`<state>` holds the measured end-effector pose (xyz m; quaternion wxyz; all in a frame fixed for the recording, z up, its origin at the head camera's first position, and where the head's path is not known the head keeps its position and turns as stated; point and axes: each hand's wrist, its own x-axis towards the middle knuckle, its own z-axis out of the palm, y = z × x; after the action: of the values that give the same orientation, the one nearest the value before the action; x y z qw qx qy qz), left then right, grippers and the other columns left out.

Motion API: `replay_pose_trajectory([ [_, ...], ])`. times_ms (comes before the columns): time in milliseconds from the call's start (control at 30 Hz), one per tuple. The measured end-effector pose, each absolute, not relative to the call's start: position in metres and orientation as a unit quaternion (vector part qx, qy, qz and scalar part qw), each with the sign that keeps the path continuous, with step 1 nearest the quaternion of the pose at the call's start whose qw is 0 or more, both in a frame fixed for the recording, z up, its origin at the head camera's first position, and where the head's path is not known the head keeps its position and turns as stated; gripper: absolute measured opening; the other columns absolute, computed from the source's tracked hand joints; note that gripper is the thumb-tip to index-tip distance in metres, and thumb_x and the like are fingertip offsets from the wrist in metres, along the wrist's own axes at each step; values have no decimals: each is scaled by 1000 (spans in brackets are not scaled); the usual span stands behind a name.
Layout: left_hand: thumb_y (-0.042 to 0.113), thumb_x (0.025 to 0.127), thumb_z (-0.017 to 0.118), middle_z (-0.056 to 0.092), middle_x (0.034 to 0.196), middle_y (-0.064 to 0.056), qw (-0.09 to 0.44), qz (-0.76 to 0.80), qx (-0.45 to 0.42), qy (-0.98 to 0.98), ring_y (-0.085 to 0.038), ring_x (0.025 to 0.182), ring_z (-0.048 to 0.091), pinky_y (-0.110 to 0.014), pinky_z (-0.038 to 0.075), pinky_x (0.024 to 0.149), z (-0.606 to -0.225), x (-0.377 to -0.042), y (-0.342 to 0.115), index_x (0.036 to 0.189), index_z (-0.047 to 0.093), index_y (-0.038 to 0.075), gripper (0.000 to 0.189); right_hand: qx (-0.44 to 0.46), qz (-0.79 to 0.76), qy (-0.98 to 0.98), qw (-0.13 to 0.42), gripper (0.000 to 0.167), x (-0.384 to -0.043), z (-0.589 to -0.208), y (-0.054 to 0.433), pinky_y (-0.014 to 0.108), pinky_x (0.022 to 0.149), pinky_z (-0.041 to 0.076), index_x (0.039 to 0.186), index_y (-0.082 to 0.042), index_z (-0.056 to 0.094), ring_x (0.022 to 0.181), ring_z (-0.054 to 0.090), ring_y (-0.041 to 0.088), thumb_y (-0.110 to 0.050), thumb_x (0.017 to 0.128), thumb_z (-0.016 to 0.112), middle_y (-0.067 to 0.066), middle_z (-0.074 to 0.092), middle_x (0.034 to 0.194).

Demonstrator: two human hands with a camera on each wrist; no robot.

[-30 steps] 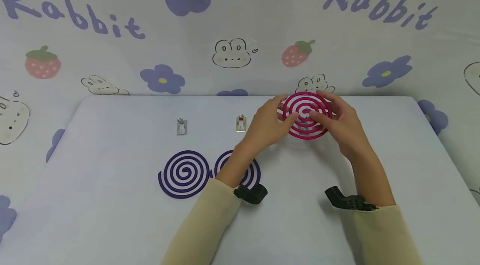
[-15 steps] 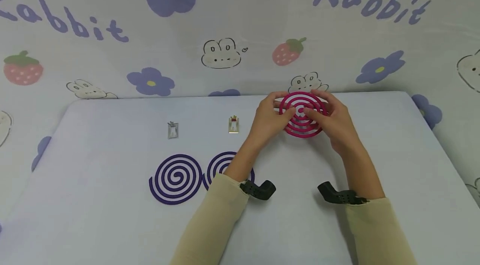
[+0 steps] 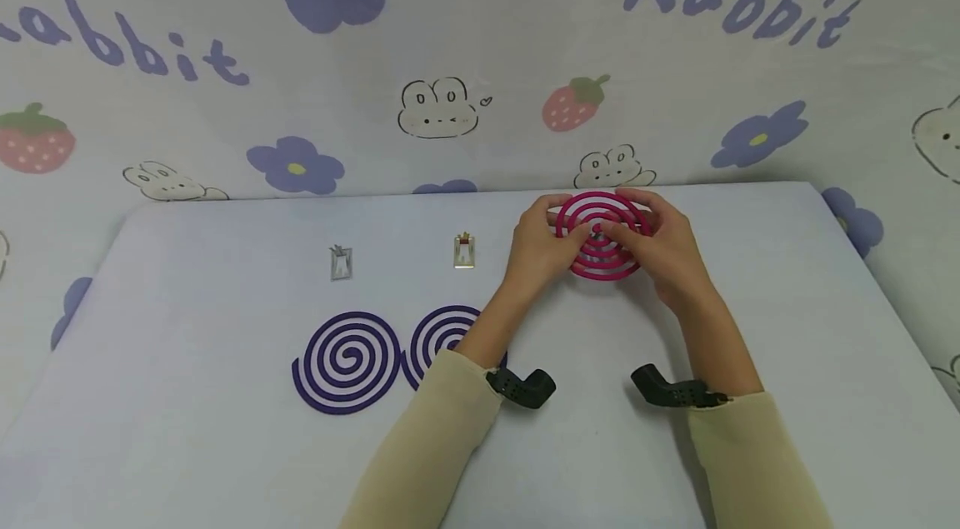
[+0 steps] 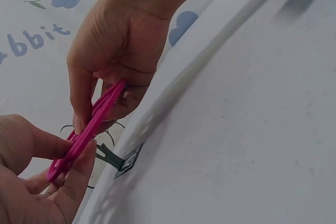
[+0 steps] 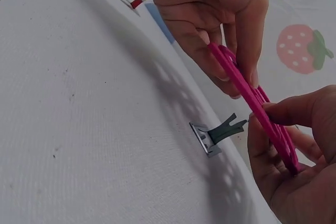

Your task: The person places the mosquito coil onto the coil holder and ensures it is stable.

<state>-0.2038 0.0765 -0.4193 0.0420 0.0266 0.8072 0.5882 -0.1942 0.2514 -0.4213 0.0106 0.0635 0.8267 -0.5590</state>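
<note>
Well left of the pink coil (image 5: 250, 98), spread on the surface (image 3: 187, 446): a purple coil (image 3: 348, 358) and a silver stand (image 3: 341, 264). Nearer the pink coil, but likewise on its left: a gold-edged stand (image 3: 464, 252) and a second purple coil (image 3: 450, 343), partly covered by the left sleeve (image 3: 431, 429). Could get dragged or cracked by a dipping forearm. Pinched at the pink coil's left side by the left hand (image 3: 542, 242), thumb near the middle. Lifted clear of the surface and tilted: the pink coil itself. Looks brittle; could snap under thumbs pressing unevenly. Just behind the pink coil: a dark green stand (image 5: 223, 131), hard to tell whether touching. Could tip or bend if bumped off-centre. Grasped at the pink coil's right side by the fingers of the right hand (image 3: 663, 250); could slip through letting go too early.
</note>
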Motion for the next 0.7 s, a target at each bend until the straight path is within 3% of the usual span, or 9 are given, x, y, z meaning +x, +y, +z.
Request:
replay_pose_trajectory([
  [167,18,98,75,70,127,-19,38,593,18,804,-30,117,68,-41,65,95,-421,-205,79,146,59,7,52,77,-562,824,-4,69,-196,-423,250,8,77,57,160,-15,44,105,65,9,-32,100,74,20,61,150],
  [300,17,97,76,70,126,-19,35,594,8,804,-29,114,69,-41,65,94,-423,-204,80,146,59,8,53,79,-555,828,-6,68,-196,-424,247,13,84,59,160,-16,46,117,66,19,-33,100,74,18,61,151],
  [433,17,97,76,69,126,-19,35,594,6,804,-29,113,69,-40,65,94,-424,-204,81,146,58,8,53,81,-544,835,-7,67,-196,-425,247,27,96,60,160,-17,46,132,63,32,-34,101,73,17,59,153],
  [700,15,96,77,68,130,-19,42,600,5,799,-30,119,68,-42,64,97,-428,-203,83,146,57,7,54,90,-536,839,-5,67,-194,-426,247,46,108,55,160,-16,46,135,62,36,-34,101,72,19,59,153],
])
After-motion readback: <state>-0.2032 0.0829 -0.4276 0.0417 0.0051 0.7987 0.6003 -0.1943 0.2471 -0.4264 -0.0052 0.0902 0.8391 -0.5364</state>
